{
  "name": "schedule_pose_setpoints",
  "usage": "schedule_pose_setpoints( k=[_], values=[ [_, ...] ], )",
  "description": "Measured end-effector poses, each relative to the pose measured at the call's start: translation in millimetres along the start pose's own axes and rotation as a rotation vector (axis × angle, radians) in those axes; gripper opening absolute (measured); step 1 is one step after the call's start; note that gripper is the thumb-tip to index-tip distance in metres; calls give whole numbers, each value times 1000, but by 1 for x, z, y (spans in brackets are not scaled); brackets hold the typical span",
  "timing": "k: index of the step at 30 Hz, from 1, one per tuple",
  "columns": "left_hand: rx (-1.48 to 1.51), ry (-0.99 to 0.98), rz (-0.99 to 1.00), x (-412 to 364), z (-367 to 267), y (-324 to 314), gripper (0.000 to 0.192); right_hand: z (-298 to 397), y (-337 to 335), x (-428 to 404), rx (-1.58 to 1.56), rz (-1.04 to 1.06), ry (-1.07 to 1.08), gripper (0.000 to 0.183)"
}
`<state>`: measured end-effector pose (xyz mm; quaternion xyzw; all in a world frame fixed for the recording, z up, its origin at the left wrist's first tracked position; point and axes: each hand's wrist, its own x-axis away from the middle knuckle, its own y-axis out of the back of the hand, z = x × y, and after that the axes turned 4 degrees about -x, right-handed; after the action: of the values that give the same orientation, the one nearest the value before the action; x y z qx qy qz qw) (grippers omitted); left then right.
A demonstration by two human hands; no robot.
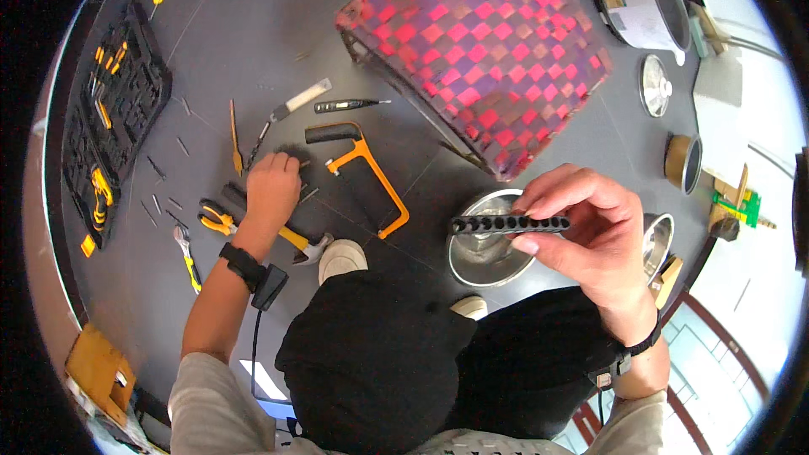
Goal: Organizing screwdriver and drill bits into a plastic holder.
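Observation:
My right hand point(594, 227) pinches a black bit holder point(486, 224), a narrow bar with a row of round holes, between thumb and fingers. Behind that bar, a steel bowl point(493, 272) rests on the floor. Down among loose tools is my left hand point(273, 186), its knuckles up and its fingertips hidden, so what it touches does not show. Small metal bits point(309, 194) lie just right of it. Near it are a claw hammer point(294, 239), yellow-handled pliers point(218, 220), a dark twist drill bit point(258, 144) and a hacksaw point(379, 177) with a yellow frame.
A stool point(474, 44) with a red and purple woven seat stands ahead. At the left lies an unfolded black tool case point(129, 101). A voltage tester pen point(347, 105), an adjustable wrench point(188, 259) and several small bits are spread around. Pots, including a white one point(638, 6), line the right.

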<state>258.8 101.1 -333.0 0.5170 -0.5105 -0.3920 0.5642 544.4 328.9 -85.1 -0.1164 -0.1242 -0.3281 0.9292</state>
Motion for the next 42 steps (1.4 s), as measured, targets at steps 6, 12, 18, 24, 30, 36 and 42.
schedule_pose_setpoints(
  k=[6, 12, 18, 24, 30, 36, 42],
  values=[
    [556, 46, -46, -22, -13, 102, 12, 10, 6, 9, -68, 40, 91, 27],
    [1274, 40, 4, -42, -43, 232, 11, 15, 3, 17, -106, -59, 156, 29],
    [2015, -322, 64, -49, -63, 287, 14, 20, 10, 29, -121, 33, 247, 28],
    [1633, -398, 46, -57, -104, 327, 14, 25, 12, 45, -155, 18, 199, 27],
    [1190, -391, -89, -56, -136, 335, 22, 30, 16, 59, -247, -31, 287, 27],
    [1404, -201, -145, -47, -153, 345, 23, 35, 20, 69, -263, -76, 248, 28],
    [955, -386, -158, -53, -153, 348, 24, 34, 24, 69, -202, -83, 276, 25]
  ],
)
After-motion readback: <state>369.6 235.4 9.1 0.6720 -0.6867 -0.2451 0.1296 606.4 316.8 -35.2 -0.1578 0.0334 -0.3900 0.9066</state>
